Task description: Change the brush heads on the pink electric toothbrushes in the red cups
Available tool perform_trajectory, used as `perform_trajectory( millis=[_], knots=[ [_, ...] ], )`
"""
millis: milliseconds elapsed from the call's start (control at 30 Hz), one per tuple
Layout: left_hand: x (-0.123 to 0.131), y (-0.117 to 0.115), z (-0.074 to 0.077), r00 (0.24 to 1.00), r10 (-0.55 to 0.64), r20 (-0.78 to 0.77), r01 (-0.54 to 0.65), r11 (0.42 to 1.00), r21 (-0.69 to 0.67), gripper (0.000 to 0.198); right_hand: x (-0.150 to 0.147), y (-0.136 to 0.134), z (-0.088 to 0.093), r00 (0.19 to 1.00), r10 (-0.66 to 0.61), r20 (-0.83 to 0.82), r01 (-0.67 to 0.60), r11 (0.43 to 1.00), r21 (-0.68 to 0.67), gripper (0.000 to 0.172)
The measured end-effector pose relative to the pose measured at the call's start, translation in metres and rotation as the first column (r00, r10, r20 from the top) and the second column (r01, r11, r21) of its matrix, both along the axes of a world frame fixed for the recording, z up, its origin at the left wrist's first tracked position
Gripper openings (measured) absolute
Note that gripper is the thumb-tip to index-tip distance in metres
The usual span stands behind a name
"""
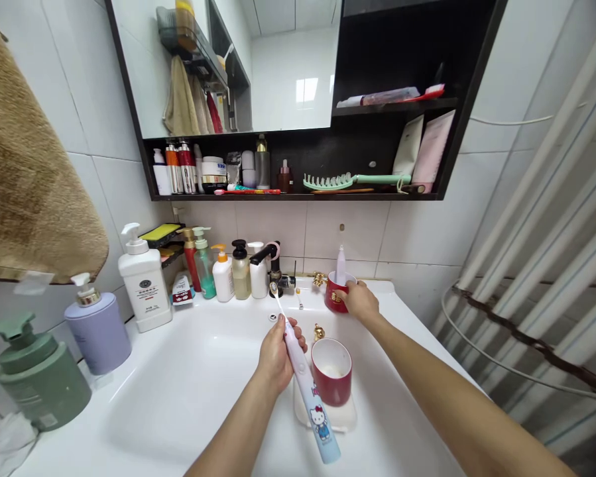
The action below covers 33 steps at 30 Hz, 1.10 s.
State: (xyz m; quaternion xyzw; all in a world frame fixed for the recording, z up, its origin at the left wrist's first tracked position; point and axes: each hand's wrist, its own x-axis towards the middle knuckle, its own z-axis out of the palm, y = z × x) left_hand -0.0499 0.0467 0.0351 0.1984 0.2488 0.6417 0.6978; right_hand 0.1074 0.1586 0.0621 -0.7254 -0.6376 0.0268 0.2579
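Note:
My left hand (pixel 276 354) is closed round a white and blue electric toothbrush (pixel 307 391) with a cartoon cat on its handle; the brush head points up toward the black tap (pixel 270 255). My right hand (pixel 360 301) grips a red cup (pixel 336 295) at the back of the white sink (pixel 188 384), and a second electric toothbrush (pixel 340 264) stands in that cup. Another red cup (pixel 331 370) stands on a small white tray (pixel 345 416) just right of my left hand.
Pump bottles (pixel 223 273) line the back of the basin, with a white jug (pixel 143 281), a lilac dispenser (pixel 97 328) and a green one (pixel 36 371) at left. A brown towel (pixel 24 172) hangs upper left. A black shelf (pixel 298 175) holds cosmetics and a green comb (pixel 350 180). Pipes run at right.

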Motion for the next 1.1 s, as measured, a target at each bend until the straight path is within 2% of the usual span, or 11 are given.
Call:
perform_trajectory(
  millis=[167, 267, 400, 567, 667, 800, 867, 933, 967, 1033, 1100],
  knots=[
    [0.002, -0.003, 0.004, 0.999, -0.023, -0.026, 0.023, 1.000, -0.008, 0.021, -0.004, 0.005, -0.001, 0.991, -0.118, 0.062, 0.116, 0.993, 0.037, 0.030],
    [0.004, -0.005, 0.004, 0.998, -0.032, -0.045, 0.031, 0.999, -0.012, 0.023, -0.009, 0.007, -0.001, 0.987, -0.148, 0.059, 0.144, 0.987, 0.070, 0.031],
    [0.005, -0.005, 0.002, 0.997, -0.033, -0.070, 0.033, 0.999, -0.014, 0.025, -0.014, 0.010, -0.005, 0.987, -0.156, 0.021, 0.153, 0.982, 0.111, 0.036],
    [0.004, -0.004, 0.002, 0.998, -0.032, -0.061, 0.032, 0.999, 0.000, 0.027, -0.011, 0.007, -0.007, 0.994, -0.100, -0.034, 0.104, 0.981, 0.163, 0.037],
    [0.003, -0.004, 0.002, 0.998, -0.029, -0.047, 0.030, 0.999, 0.017, 0.026, -0.010, -0.012, -0.006, 0.998, -0.027, -0.060, 0.040, 0.975, 0.218, 0.033],
    [0.002, -0.003, 0.001, 1.000, -0.007, -0.029, 0.008, 1.000, 0.027, 0.024, -0.018, -0.075, -0.012, 0.974, 0.213, -0.076, -0.184, 0.942, 0.281, 0.026],
    [0.002, -0.004, 0.001, 1.000, -0.002, -0.011, 0.003, 0.999, 0.041, 0.023, -0.027, -0.114, -0.019, 0.859, 0.440, -0.262, -0.367, 0.886, 0.285, 0.024],
    [0.002, -0.005, 0.002, 1.000, -0.006, 0.010, 0.006, 0.998, 0.063, 0.023, -0.036, -0.147, -0.027, 0.689, 0.518, -0.507, -0.529, 0.838, 0.137, 0.026],
    [0.002, -0.005, 0.002, 1.000, -0.010, 0.017, 0.009, 0.997, 0.074, 0.023, -0.041, -0.158, -0.031, 0.597, 0.515, -0.615, -0.617, 0.785, 0.058, 0.028],
    [0.001, -0.005, 0.002, 1.000, 0.007, 0.005, -0.008, 0.996, 0.092, 0.024, -0.049, -0.170, -0.038, 0.472, 0.430, -0.770, -0.707, 0.706, -0.039, 0.029],
    [-0.001, -0.004, 0.001, 0.995, 0.067, -0.068, -0.060, 0.993, 0.098, 0.025, -0.053, -0.171, -0.043, 0.411, 0.337, -0.847, -0.708, 0.703, -0.064, 0.028]
  ],
)
